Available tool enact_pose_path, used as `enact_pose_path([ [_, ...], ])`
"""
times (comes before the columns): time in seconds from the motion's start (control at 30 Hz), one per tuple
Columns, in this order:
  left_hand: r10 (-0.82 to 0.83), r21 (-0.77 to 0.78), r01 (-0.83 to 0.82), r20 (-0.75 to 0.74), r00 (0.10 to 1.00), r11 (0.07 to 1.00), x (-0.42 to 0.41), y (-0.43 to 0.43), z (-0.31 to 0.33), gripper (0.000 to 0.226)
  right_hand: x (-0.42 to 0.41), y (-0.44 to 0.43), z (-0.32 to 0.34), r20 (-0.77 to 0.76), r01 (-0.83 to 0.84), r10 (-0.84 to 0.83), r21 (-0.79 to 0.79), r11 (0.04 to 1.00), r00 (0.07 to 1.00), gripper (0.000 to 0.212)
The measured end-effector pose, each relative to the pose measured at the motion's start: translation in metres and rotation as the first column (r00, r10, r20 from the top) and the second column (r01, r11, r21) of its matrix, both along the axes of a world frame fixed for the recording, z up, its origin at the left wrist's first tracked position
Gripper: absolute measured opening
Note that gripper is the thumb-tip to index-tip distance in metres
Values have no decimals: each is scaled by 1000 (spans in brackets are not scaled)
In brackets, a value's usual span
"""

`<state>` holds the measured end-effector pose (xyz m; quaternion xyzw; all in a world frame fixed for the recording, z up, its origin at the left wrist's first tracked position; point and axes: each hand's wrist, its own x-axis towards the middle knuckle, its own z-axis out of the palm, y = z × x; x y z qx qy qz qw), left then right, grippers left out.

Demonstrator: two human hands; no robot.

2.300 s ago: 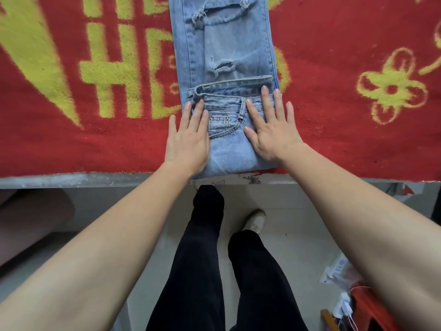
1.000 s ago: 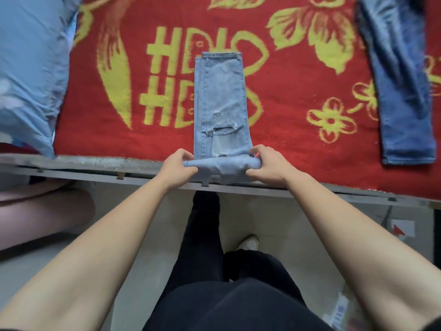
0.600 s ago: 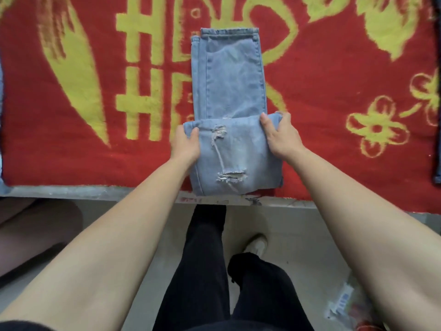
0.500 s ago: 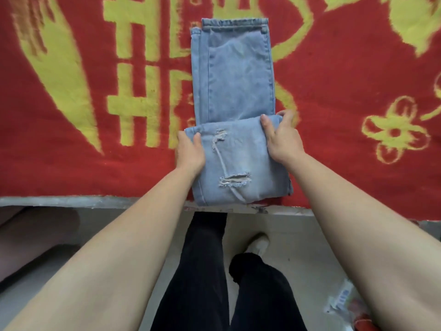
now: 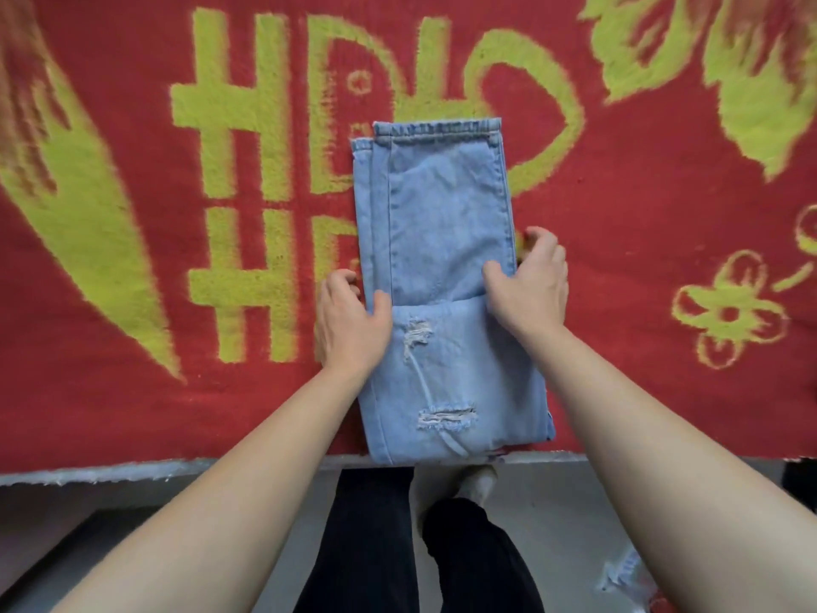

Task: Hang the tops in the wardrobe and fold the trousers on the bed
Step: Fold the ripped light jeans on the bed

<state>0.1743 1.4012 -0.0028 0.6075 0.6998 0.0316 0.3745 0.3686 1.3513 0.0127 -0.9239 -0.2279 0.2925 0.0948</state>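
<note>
- Left hand (image 5: 349, 323): pinching the left edge of the jeans (image 5: 446, 294), thumb on top, fingers curled under the side.
- Right hand (image 5: 530, 280): pinching the right edge likewise.
- Jeans: light blue, ripped, partly folded; lying on the red blanket (image 5: 641, 214) at the bed's near edge (image 5: 132, 471).
- Blanket: yellow letters and flowers.

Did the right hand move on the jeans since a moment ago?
Yes. The right hand slid farther up the jeans, past the folded edge it gripped before, toward the hem. It now rests on the right side of the unfolded leg section.
</note>
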Motion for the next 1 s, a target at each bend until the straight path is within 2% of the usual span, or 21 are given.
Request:
enact_pose_path([
  [0.1, 67, 10, -68, 92, 994, 998, 30, 54, -3, 53, 21, 61, 2, -166, 55, -41, 84, 995, 985, 53],
  [0.23, 154, -121, -129, 230, 961, 984, 69, 121, -4, 63, 37, 116, 7, -440, 183, -83, 191, 964, 894, 34],
  [0.3, 154, -146, -121, 239, 959, 982, 74, 139, -1, 68, 42, 121, 13, -511, 191, -31, 264, 945, 859, 19],
  [0.37, 134, -131, -104, 251, 959, 986, 71, 142, 8, 63, 45, 117, 20, -521, 170, 23, 319, 932, 853, 21],
  [0.43, 133, -123, -97, 328, 935, 988, 65, 130, 21, 51, 44, 107, 29, -513, 148, 57, 350, 925, 857, 35],
  [0.5, 107, -142, -54, 397, 912, 988, 54, 108, 35, 41, 40, 88, 42, -482, 55, 133, 356, 933, 866, 44],
  [0.57, -6, -146, 71, 406, 914, 987, 40, 81, 51, 31, 32, 62, 60, -449, -96, 256, 349, 932, 856, 50],
  [0.67, -259, -66, 295, 322, 911, 953, 17, 31, 77, 28, 19, 14, 85, -378, -317, 438, 342, 885, 816, 47],
  [0.77, -516, 130, 502, 112, 849, 855, -7, -24, 91, 18, 7, -49, 96, -161, -584, 652, 325, 744, 741, 35],
  [0.87, -671, 223, 663, -47, 740, 715, -30, -82, 96, 27, -7, -113, 95, -11, -762, 794, 271, 588, 608, 30],
  [0.93, -713, 235, 715, -109, 692, 658, -42, -120, 90, 30, -18, -147, 88, 35, -842, 860, 231, 488, 509, 32],
  [1.0, -729, 169, 742, -141, 670, 649, -50, -152, 80, 31, -27, -172, 80, 44, -900, 906, 145, 410, 420, 33],
])
